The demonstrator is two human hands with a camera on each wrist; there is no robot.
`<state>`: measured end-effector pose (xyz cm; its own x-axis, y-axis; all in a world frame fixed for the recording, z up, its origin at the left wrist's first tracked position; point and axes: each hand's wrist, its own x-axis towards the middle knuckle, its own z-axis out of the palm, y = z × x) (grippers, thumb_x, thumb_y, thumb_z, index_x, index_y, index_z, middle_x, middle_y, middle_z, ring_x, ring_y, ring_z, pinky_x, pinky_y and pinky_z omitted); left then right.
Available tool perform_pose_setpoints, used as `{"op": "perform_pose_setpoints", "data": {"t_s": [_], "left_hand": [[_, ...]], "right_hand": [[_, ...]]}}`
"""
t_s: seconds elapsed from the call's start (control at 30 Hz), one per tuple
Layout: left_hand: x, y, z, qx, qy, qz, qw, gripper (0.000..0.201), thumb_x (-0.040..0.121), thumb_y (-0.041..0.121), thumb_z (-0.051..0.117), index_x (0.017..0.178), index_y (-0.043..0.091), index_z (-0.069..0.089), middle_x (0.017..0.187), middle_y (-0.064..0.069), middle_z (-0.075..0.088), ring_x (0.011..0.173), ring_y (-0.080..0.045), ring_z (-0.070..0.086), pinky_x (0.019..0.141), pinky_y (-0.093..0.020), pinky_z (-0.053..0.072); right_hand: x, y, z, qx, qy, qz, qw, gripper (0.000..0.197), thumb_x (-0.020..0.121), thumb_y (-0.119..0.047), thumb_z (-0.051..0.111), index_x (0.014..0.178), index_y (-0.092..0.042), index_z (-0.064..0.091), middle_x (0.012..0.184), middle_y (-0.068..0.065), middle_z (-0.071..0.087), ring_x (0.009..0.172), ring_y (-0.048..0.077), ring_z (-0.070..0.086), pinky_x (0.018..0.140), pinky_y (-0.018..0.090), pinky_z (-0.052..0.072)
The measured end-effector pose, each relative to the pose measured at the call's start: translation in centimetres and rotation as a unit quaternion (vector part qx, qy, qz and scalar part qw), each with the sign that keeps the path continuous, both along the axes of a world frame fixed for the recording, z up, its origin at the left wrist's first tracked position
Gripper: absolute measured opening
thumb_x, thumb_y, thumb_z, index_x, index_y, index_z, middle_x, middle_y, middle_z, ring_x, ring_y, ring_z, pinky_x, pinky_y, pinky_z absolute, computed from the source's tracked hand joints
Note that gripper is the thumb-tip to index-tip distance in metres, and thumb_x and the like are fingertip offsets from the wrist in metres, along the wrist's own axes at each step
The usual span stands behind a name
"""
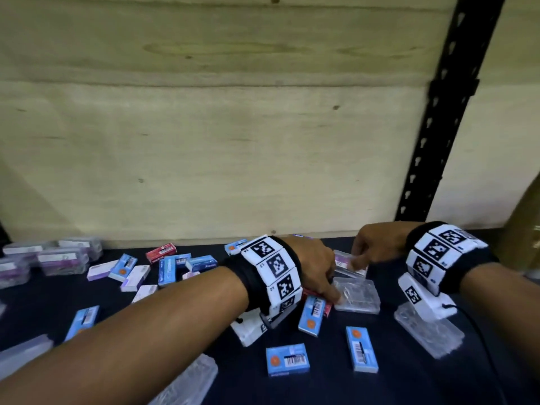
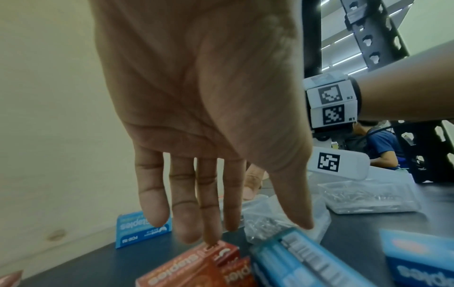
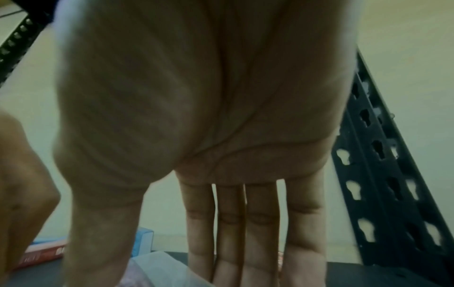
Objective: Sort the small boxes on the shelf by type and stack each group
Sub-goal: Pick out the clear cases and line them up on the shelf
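Observation:
Small boxes lie scattered on the dark shelf (image 1: 409,384). My left hand (image 1: 333,290) reaches down with straight fingers, one fingertip touching the near edge of a clear plastic box (image 1: 358,296). In the left wrist view that hand (image 2: 221,229) hovers open over a red staples box (image 2: 186,268), with the clear plastic box (image 2: 267,219) beyond it. My right hand (image 1: 358,260) comes down on a clear box with a purple label (image 1: 344,263) near the back wall. Its thumb and straight fingers (image 3: 228,242) stand either side of that box (image 3: 157,271).
Blue staple boxes (image 1: 287,359) (image 1: 361,349) (image 1: 312,315) lie near the front. Another clear box (image 1: 428,331) sits under my right wrist. Purple-filled clear boxes (image 1: 62,260) cluster at far left, a red box (image 1: 161,252) at the back. A black upright post (image 1: 438,112) stands right.

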<state>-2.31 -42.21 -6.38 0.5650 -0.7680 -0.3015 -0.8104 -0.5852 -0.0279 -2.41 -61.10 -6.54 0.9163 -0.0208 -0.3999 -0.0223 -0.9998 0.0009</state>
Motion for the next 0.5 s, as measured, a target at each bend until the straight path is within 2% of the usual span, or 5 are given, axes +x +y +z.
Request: {"op": "perform_pose_setpoints", "data": {"t_s": [0.17,0.3,0.4,0.5], "left_hand": [[1.0,-0.4,-0.3,-0.012,0.051,-0.003,0.999,0.049,0.083,0.064,0.062,0.104,0.022,0.074,0.097,0.005,0.070,0.087,-0.013,0.061,0.070,-0.028,0.045],[1.4,-0.6,-0.6,-0.030,0.082,0.002,0.996,0.053,0.081,0.063,0.065,0.114,0.022,0.069,0.104,0.006,0.068,0.088,-0.011,0.058,0.070,-0.024,0.045],[1.3,-0.6,-0.8,-0.037,0.096,0.020,0.994,0.056,0.079,0.065,0.066,0.117,0.024,0.065,0.104,0.008,0.066,0.086,-0.008,0.057,0.065,-0.020,0.041],[1.2,-0.8,-0.8,-0.035,0.110,0.033,0.993,0.057,0.080,0.068,0.061,0.115,0.024,0.066,0.104,0.008,0.067,0.093,-0.010,0.060,0.076,-0.025,0.046]], "right_hand": [[0.7,-0.4,0.1,0.042,0.028,0.004,0.999,0.048,0.076,-0.067,0.070,0.095,-0.023,0.075,0.094,0.002,0.076,0.079,0.015,0.068,0.079,0.031,0.056],[0.5,-0.3,0.1,0.058,0.019,-0.013,0.998,0.052,0.076,-0.061,0.074,0.101,-0.016,0.072,0.095,0.006,0.075,0.069,0.009,0.060,0.067,0.022,0.050],[0.3,-0.5,0.2,0.083,0.008,-0.035,0.996,0.054,0.074,-0.056,0.078,0.101,-0.010,0.071,0.096,0.006,0.075,0.070,0.008,0.062,0.067,0.021,0.053],[0.2,-0.7,0.4,0.104,-0.001,-0.053,0.993,0.058,0.070,-0.051,0.084,0.102,-0.004,0.070,0.095,0.007,0.076,0.075,0.010,0.067,0.068,0.021,0.056]]}}
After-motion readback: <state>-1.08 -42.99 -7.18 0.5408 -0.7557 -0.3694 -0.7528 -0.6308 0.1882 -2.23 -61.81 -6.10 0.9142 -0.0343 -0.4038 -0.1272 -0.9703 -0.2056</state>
